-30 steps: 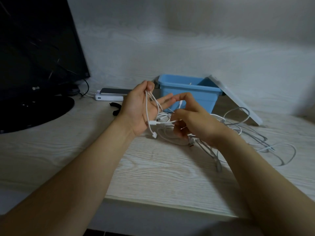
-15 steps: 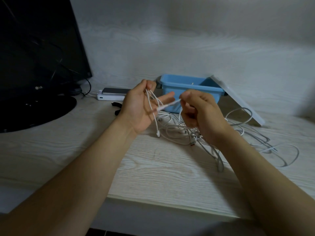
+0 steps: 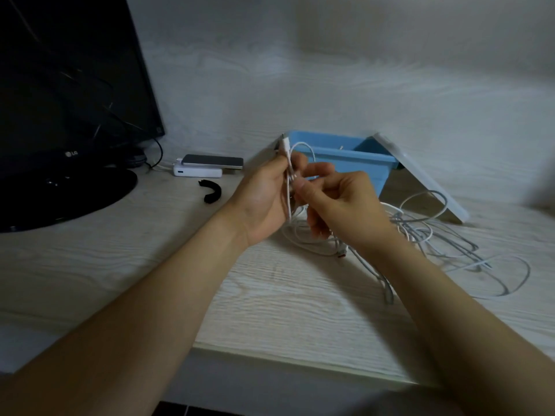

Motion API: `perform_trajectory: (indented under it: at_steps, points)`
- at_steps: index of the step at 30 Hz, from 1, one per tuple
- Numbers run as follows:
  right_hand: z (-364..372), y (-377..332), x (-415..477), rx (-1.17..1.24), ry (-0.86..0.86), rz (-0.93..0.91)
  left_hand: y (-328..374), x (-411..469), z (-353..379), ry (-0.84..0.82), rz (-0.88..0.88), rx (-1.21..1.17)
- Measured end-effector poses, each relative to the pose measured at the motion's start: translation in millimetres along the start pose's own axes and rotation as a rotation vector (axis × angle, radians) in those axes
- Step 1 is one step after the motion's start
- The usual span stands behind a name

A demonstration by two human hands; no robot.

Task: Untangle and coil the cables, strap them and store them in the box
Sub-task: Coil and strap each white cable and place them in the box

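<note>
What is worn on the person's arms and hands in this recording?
Nothing that shows: the left hand and right hand are bare, without gloves, visible rings, a watch or wristbands. Both forearms are uncovered up to the frame's bottom edge, so no sleeves appear.

1. Left hand (image 3: 264, 199) and right hand (image 3: 339, 202) meeting just in front of blue box (image 3: 345, 160), pinching white cable (image 3: 287, 175) upright.
2. Tangled cables (image 3: 420, 235) spread right of box on surface (image 3: 270, 295).
3. Lid (image 3: 420, 178) leaning against box.
4. Black strap (image 3: 211, 190) left of box.
</note>
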State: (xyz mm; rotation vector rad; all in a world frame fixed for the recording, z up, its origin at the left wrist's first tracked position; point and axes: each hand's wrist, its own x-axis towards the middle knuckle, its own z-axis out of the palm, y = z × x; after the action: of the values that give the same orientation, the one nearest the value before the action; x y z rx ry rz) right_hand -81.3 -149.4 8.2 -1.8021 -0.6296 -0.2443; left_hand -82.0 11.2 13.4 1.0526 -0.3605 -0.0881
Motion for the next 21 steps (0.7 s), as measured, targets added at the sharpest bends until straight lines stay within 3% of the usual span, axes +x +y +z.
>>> perform_trajectory:
  at_steps: [3, 9, 17, 21]
  points:
    - [0.3, -6.1, -1.1, 0.032, 0.003, 0.065, 0.2, -0.1, 0.5, 0.063, 0.008, -0.057]
    - [3.3, -15.1, -2.2, 0.265, 0.015, 0.374, 1.9, 11.0, -4.8, 0.166, 0.118, -0.314]
    - [5.5, -17.1, -2.2, 0.368, -0.369, 0.689, 7.1, 6.5, -5.6, 0.135, 0.051, -0.282]
    - [3.8, -14.4, -3.1, 0.537, -0.389, 0.627, 10.2, 3.5, -9.1, 0.082, 0.028, -0.334]
